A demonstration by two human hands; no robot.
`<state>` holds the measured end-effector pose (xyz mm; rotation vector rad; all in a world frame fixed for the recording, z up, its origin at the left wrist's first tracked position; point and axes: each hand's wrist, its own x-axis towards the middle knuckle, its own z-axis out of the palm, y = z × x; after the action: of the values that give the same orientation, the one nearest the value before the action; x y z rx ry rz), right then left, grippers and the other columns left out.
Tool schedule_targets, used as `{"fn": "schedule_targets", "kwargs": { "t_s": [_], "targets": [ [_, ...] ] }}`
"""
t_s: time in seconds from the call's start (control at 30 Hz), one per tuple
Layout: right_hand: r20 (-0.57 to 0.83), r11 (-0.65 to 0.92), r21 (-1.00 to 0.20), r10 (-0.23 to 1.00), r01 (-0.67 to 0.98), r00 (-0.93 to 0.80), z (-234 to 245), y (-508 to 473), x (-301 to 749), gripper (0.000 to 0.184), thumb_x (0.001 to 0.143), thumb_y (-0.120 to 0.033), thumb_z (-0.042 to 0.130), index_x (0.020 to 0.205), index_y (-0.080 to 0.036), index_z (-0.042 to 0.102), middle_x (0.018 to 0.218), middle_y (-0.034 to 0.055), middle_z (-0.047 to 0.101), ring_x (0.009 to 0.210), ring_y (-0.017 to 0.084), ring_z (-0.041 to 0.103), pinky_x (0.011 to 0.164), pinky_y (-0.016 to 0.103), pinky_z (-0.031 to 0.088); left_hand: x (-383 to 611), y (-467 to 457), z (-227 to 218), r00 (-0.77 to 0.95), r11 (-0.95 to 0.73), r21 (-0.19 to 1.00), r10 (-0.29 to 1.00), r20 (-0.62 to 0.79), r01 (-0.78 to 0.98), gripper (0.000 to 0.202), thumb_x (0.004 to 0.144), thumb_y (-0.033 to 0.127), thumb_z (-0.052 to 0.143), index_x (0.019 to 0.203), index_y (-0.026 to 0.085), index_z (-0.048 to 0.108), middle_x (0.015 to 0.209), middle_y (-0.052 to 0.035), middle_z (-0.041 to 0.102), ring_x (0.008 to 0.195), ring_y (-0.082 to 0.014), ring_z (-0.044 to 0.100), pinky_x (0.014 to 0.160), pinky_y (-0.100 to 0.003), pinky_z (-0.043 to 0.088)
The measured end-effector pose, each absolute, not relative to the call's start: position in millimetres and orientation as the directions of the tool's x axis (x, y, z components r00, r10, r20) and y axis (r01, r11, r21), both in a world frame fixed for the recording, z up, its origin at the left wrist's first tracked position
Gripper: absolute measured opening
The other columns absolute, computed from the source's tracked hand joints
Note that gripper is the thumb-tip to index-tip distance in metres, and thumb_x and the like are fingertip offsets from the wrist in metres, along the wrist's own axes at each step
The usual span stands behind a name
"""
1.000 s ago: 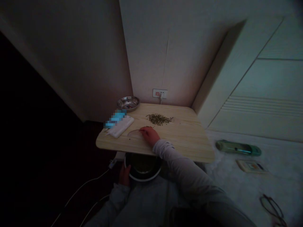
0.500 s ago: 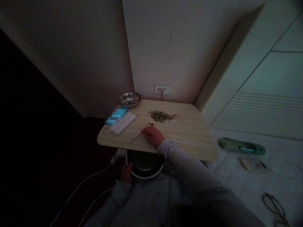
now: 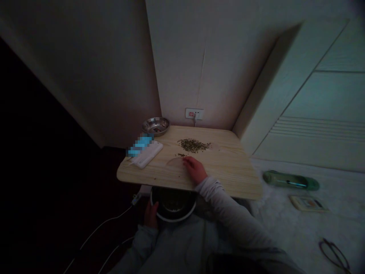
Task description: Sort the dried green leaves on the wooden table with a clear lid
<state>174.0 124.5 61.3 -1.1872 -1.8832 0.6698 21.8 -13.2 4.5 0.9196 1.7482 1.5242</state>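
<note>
My right hand (image 3: 195, 169) is over the table, its fingers pinched on a thin, see-through sheet with a curved edge (image 3: 174, 161). Its exact kind is too faint to tell. Just beyond the fingertips lies a small cluster of dark green beans (image 3: 181, 155), and past that a larger loose pile of small green beans (image 3: 191, 145). Below the table's front edge, my left hand (image 3: 151, 215) grips the left rim of a dark round bowl with a pale rim (image 3: 177, 220). The table edge hides the bowl's far side, and its contents are too dark to make out.
A steel bowl (image 3: 155, 126) stands at the table's (image 3: 228, 171) back left corner, near a white power bank (image 3: 147, 155) and a blurred-out bright screen (image 3: 140, 145). Right of the table lie a green bottle (image 3: 291, 180), a phone-like object (image 3: 309, 203) and glasses (image 3: 333, 253). White cables (image 3: 105, 220) hang at left.
My right hand has moved right and slightly away from the front edge, with the clear sheet now lying flatter. A few beans show near the front edge. My left hand stays at the bowl.
</note>
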Motion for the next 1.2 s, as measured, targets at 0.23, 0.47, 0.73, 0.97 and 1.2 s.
{"fn": "schedule_targets", "kwargs": {
  "t_s": [0.23,0.47,0.73,0.97,1.2],
  "targets": [
    [0.217,0.222,-0.755,0.973,0.617,-0.085,65,107,200,0.025,0.07,-0.023,0.033,0.088,-0.017,0.05,0.07,0.0018,0.054,0.059,0.01,0.046,0.057,0.023,0.035,11,-6,3,-0.529,0.224,0.975,0.826,-0.194,-0.006,0.012,0.062,0.022,0.04,0.056,0.019,0.051,0.071,-0.0052,0.058,0.082,-0.0187,0.049,0.073,-0.03,0.038],
    [0.191,0.332,-0.702,0.94,0.63,-0.282,71,85,196,0.029,0.07,-0.023,0.034,0.096,-0.018,0.046,0.067,0.0018,0.054,0.06,0.01,0.046,0.057,0.022,0.034,9,-4,-14,-0.526,0.198,0.98,0.833,-0.17,-0.003,0.016,0.064,0.028,0.039,0.067,0.019,0.052,0.082,-0.0071,0.055,0.085,-0.0183,0.048,0.075,-0.029,0.037],
    [0.175,0.42,-0.72,0.88,0.552,-0.441,74,82,197,0.024,0.067,-0.022,0.04,0.089,-0.02,0.051,0.06,-0.0012,0.052,0.058,0.009,0.044,0.058,0.022,0.033,16,-8,-8,-0.543,0.111,0.994,0.835,-0.09,0.006,0.019,0.064,0.026,0.038,0.074,0.021,0.053,0.085,-0.0063,0.055,0.083,-0.0192,0.049,0.077,-0.033,0.035],
    [0.162,0.296,-0.853,0.934,0.431,-0.32,65,94,184,0.028,0.07,-0.027,0.037,0.096,-0.02,0.044,0.067,-0.0014,0.054,0.057,0.008,0.045,0.054,0.02,0.035,7,0,-8,-0.578,0.194,0.981,0.798,-0.171,-0.022,0.011,0.056,0.022,0.045,0.061,0.021,0.055,0.073,-0.0044,0.058,0.077,-0.02,0.051,0.073,-0.032,0.039],
    [0.178,0.349,-0.762,0.923,0.546,-0.341,69,125,125,0.028,0.07,-0.024,0.036,0.096,-0.025,0.047,0.073,-0.0025,0.057,0.062,0.008,0.049,0.06,0.021,0.036,3,-1,-21,-0.558,0.224,0.973,0.802,-0.213,-0.051,0.018,0.061,0.026,0.042,0.071,0.017,0.054,0.081,-0.0063,0.056,0.085,-0.018,0.048,0.075,-0.027,0.037]
  ]
}}
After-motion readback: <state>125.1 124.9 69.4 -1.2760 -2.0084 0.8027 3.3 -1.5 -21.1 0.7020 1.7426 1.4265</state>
